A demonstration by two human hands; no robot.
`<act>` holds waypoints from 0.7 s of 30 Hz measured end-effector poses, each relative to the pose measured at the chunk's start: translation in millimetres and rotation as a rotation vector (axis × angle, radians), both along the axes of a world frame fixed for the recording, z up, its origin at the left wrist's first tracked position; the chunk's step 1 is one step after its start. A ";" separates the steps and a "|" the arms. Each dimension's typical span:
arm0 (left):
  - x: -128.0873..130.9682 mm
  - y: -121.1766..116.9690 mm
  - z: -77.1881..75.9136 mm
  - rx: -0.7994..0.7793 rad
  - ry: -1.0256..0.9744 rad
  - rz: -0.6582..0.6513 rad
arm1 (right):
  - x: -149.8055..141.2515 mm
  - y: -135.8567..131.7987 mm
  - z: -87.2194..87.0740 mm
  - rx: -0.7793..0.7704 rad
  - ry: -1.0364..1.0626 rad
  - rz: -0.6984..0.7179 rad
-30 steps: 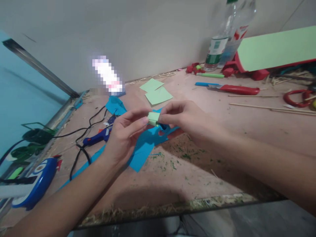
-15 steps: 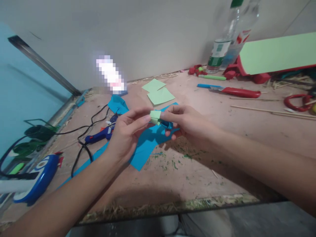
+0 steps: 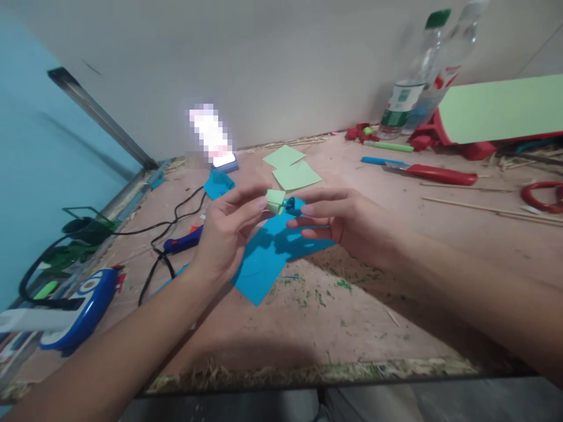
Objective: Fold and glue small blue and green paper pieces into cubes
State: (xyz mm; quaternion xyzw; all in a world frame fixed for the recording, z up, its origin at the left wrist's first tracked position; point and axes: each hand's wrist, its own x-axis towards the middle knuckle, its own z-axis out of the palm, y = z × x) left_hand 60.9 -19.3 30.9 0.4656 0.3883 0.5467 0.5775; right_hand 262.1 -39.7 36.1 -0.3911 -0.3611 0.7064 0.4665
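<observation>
My left hand [image 3: 229, 225] pinches a small folded piece of light green paper [image 3: 275, 200] between thumb and fingers. Against its right side sits a small curled piece of blue paper [image 3: 295, 205], which the thumb and fingers of my right hand [image 3: 343, 220] grip. The two pieces touch; whether they are joined I cannot tell. Below the hands a larger sheet of blue paper [image 3: 259, 272] lies on the table, partly in their shadow. Two light green paper squares [image 3: 297, 176] overlap just behind the hands.
To the left are a blue glue gun [image 3: 183, 240], its black cable [image 3: 152, 228] and a lit phone [image 3: 213, 138]. At the right lie a red-handled knife [image 3: 440, 174], thin wooden sticks [image 3: 475, 208] and red scissors [image 3: 541, 196]. Plastic bottles [image 3: 402, 105] stand by the wall.
The right hand's fingers have shifted back to the right side of the blue piece, and the green piece has turned. The whole view has swung slightly left.
</observation>
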 end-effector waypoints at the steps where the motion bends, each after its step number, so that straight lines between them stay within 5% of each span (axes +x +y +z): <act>1: -0.2 -0.1 0.4 0.011 0.003 0.001 | -0.2 -0.2 -0.1 -0.006 -0.005 -0.004; 21: 0.6 -1.8 0.0 0.049 0.036 -0.034 | 1.7 0.7 -5.3 0.102 -0.038 -0.008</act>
